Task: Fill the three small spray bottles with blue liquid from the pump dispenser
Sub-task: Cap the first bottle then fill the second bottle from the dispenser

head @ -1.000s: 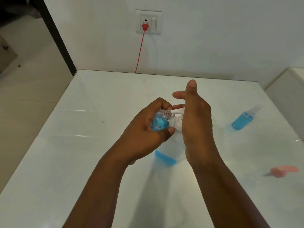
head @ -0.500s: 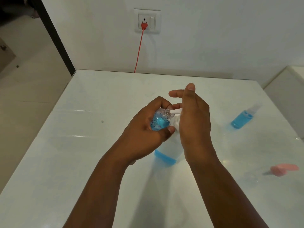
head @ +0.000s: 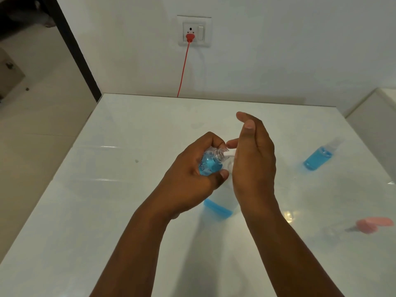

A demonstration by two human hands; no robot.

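Observation:
My left hand (head: 188,174) grips a small clear spray bottle (head: 211,162), tilted, with blue liquid inside and its open neck against the white pump spout (head: 229,154). My right hand (head: 254,159) lies over the pump head with relaxed fingers. The pump dispenser (head: 218,205) stands between my hands, a low band of blue liquid at its base. A second small bottle (head: 317,158) full of blue liquid lies at the right. A clear bottle with a pink sprayer top (head: 374,225) lies at the near right.
The white glossy table (head: 107,211) ends in a wall at the back. A red cable (head: 183,69) runs from a wall socket (head: 194,31) down behind the table. A white unit (head: 377,116) stands at the right, open floor to the left.
My right hand's fingers have curled inward slightly over the pump head. My left hand and its bottle have stayed at the spout.

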